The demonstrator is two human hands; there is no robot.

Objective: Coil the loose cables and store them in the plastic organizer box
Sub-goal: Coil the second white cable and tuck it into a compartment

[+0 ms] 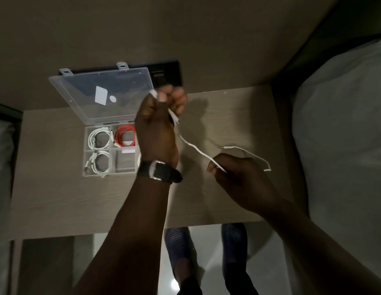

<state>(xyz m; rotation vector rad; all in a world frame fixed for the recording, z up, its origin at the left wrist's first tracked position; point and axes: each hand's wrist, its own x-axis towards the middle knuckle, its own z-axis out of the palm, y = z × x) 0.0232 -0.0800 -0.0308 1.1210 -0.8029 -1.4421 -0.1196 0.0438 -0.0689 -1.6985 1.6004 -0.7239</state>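
A thin white cable (194,148) runs between my two hands above the wooden table (57,188). My left hand (158,124), with a black wristwatch, is raised and pinches one end of it near the box lid. My right hand (234,173) grips the cable lower down, and the free tail (255,155) loops out to the right over the table. The clear plastic organizer box (87,173) lies open at the left, its lid (100,90) tilted back. Two of its compartments hold coiled white cables (99,138), and one holds a coiled red cable (124,137).
A black panel (168,73) is on the wall behind the box. Beds with pale bedding flank the table, a large pillow (345,124) at the right. My feet in dark shoes (206,248) stand below the table's front edge.
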